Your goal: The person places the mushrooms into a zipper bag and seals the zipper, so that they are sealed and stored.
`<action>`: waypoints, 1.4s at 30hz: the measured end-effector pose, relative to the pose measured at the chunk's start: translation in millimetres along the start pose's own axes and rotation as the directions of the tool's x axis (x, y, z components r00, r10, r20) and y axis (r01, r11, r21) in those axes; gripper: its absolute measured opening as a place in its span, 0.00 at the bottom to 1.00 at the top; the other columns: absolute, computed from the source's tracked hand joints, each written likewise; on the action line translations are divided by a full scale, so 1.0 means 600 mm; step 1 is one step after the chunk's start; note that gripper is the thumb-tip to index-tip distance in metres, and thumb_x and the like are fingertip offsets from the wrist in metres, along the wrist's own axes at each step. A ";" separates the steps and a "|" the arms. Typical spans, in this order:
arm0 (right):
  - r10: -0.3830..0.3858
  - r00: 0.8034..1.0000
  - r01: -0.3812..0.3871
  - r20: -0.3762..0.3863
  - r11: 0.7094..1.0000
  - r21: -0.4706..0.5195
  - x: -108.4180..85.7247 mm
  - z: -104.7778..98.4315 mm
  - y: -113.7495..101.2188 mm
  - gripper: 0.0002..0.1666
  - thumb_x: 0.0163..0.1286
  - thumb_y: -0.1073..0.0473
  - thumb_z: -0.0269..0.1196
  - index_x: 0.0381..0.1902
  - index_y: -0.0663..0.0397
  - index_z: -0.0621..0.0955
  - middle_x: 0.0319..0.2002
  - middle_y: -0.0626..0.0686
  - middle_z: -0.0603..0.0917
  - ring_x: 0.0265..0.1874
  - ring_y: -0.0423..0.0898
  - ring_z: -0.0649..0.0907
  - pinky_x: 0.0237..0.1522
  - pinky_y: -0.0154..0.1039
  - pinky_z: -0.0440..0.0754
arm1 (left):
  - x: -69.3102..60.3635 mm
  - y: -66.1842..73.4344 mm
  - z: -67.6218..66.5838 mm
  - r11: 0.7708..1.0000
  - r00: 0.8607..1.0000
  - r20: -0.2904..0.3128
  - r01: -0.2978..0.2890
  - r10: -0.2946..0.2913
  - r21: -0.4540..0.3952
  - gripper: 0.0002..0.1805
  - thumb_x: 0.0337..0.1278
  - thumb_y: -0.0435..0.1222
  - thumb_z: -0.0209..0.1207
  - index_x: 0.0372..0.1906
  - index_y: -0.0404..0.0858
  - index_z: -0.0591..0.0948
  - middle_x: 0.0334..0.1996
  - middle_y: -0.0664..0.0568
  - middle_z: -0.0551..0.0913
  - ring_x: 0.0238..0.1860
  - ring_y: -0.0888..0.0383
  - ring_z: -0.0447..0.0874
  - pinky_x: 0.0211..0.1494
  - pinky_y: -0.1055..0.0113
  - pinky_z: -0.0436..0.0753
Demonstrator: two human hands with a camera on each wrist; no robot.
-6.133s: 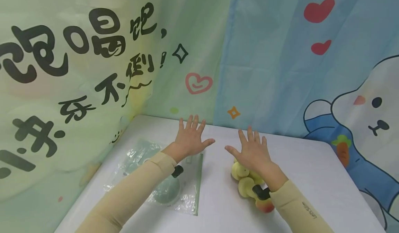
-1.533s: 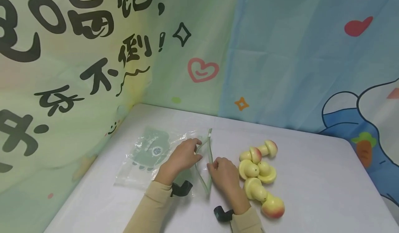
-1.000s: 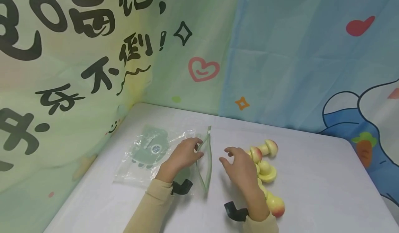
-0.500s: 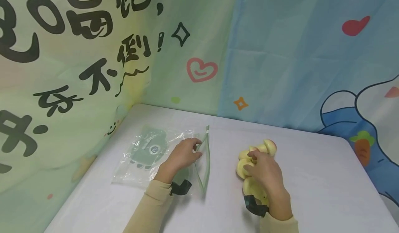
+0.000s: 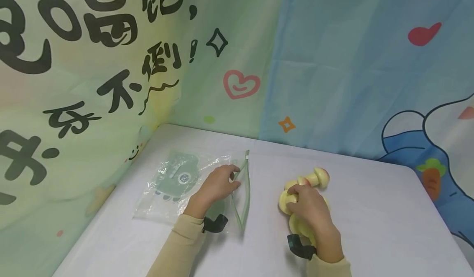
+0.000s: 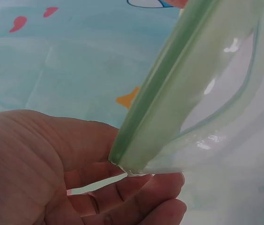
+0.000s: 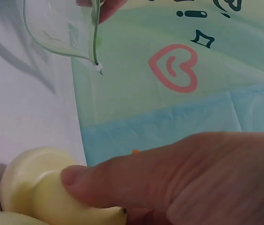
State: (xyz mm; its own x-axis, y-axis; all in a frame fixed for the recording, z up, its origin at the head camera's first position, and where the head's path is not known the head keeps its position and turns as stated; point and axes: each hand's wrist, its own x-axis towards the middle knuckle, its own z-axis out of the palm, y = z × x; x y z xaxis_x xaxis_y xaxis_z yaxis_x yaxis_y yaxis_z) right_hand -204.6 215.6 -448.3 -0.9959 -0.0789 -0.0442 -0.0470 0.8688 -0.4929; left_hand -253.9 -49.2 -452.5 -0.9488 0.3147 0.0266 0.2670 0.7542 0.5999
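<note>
My left hand (image 5: pixel 214 186) grips one side of a clear zip bag (image 6: pixel 169 79) at its parted, green-edged mouth. The bag lies on the left of the table, with a green dinosaur-like print. On the right, my right hand (image 5: pixel 314 209) pinches a pale yellow toy mushroom (image 5: pixel 284 203) between thumb and fingers. From the right wrist view, the thumb lies on the stem of this mushroom (image 7: pixel 38 173), which still sits among the others. The hand and wrist cover part of the group.
Behind the right hand lies another toy mushroom (image 5: pixel 323 178) with a reddish cap. More mushrooms (image 5: pixel 299 226) sit partly under the wrist. A white-covered table (image 5: pixel 385 219) bears everything. Printed cloth (image 5: pixel 333 83) hangs along its back and left edges.
Both hands were spread above the table at first. Later they parted the bag's mouth. My right hand then let go, moved right and took hold of a mushroom; the left kept the bag.
</note>
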 end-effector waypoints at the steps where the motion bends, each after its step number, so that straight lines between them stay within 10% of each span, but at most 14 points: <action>1: -0.003 1.000 0.003 -0.006 1.000 0.011 0.000 0.000 -0.001 0.20 0.51 0.63 0.67 0.44 0.59 0.84 0.41 0.56 0.85 0.32 0.49 0.76 0.37 0.46 0.74 | 0.000 0.001 0.000 1.000 1.000 0.002 0.000 0.000 0.001 0.21 0.57 0.36 0.64 0.57 0.36 0.79 0.39 0.46 0.82 0.38 0.52 0.79 0.43 0.58 0.78; 14: -0.072 0.985 0.122 -0.154 0.932 0.341 0.018 0.063 -0.065 0.17 0.58 0.60 0.71 0.47 0.53 0.84 0.49 0.52 0.85 0.46 0.53 0.84 0.47 0.50 0.81 | 0.003 0.006 0.003 0.999 0.999 0.022 0.043 -0.042 -0.012 0.21 0.59 0.36 0.60 0.58 0.37 0.79 0.39 0.47 0.82 0.37 0.54 0.79 0.39 0.60 0.79; 21: -0.122 0.943 0.252 -0.310 0.870 0.424 0.026 0.100 -0.099 0.19 0.58 0.64 0.71 0.48 0.58 0.83 0.48 0.55 0.85 0.46 0.54 0.85 0.42 0.43 0.84 | 0.009 0.010 -0.001 0.999 0.999 -0.019 0.027 -0.028 -0.026 0.20 0.57 0.32 0.56 0.56 0.36 0.80 0.38 0.48 0.82 0.35 0.55 0.78 0.37 0.61 0.79; 42: -0.115 0.973 0.213 -0.200 0.783 0.585 0.041 0.179 -0.079 0.19 0.58 0.65 0.70 0.48 0.55 0.83 0.50 0.56 0.85 0.47 0.55 0.85 0.45 0.42 0.83 | -0.004 0.021 0.005 0.999 1.000 -0.007 -0.006 0.006 -0.048 0.19 0.59 0.34 0.58 0.55 0.38 0.80 0.42 0.47 0.82 0.41 0.52 0.80 0.43 0.56 0.79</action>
State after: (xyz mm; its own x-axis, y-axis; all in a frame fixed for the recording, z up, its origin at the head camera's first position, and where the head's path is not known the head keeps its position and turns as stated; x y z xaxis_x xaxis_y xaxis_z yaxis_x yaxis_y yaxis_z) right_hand -218.4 120.1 -519.4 -0.9791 -0.0786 0.1876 -0.2034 0.3773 -0.9035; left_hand -247.7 -38.6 -447.7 -0.9484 0.3149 0.0357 0.2643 0.7237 0.6375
